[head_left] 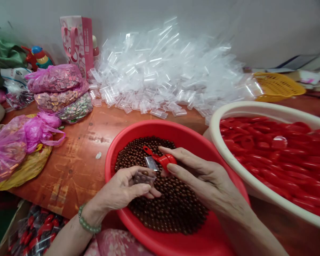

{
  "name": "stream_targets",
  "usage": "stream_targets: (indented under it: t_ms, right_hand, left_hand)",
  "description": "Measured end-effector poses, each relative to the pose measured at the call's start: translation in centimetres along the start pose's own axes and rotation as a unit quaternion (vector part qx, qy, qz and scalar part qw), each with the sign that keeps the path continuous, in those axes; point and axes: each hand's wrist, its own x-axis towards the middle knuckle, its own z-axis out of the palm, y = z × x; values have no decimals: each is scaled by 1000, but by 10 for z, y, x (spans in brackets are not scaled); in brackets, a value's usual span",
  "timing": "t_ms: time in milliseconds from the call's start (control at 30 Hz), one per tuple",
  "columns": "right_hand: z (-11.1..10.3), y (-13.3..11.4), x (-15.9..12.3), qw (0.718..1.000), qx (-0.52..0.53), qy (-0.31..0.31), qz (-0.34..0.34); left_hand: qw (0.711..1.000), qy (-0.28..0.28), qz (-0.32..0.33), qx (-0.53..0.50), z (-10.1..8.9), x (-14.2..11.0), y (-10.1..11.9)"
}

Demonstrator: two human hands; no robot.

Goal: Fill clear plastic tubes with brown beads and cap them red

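Note:
Over a red basin (160, 124) of small round brown balls (173, 202), my left hand (125, 188) is closed on a clear plastic tube (144, 177) with brown balls inside. My right hand (202, 174) pinches a red plastic cap (167, 160) between thumb and fingers, close to the tube's side but apart from it. A thin red strip with a looped end sticks out from the cap to the left. Another clear tube (150, 163) shows just behind the left fingertips; what supports it I cannot make out.
Clear tubes (154, 78) are heaped along the wall. At the right, a white tub (216, 121) holds many red caps (280, 160), with a yellow basket (280, 85) behind. Bags of small pieces (58, 85) lie left. A box of filled red-capped tubes (37, 231) stands lower left.

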Motion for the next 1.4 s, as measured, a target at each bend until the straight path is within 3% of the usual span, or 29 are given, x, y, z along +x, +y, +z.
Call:
stream_targets:
  t_ms: [200,500,667,900,1033,1167,1300,1400]
  right_hand:
    - [4,-2,-3,998,10,12,62]
    - [8,-6,-2,997,-51,21,-47]
    - [11,-10,3,986,-105,-25,-131]
    - [-15,-11,1,958,-227,-86,-154]
    - [-15,-13,-1,972,-205,-24,-116]
    - [10,-15,-3,989,-113,54,-73]
    - [31,-13,-6,993,-73,70,-55]
    - [38,-12,-9,993,-65,90,-37]
  left_hand:
    - [998,21,9,-58,5,-2,0]
    - [999,25,27,-33,7,2,0]
    - [999,27,30,-3,7,2,-1]
    - [998,32,37,27,5,2,-1]
    - [999,33,33,22,6,2,-1]
    - [998,33,44,9,7,3,-4]
    - [997,23,78,13,7,2,-8]
    - [992,29,101,73,7,0,-8]
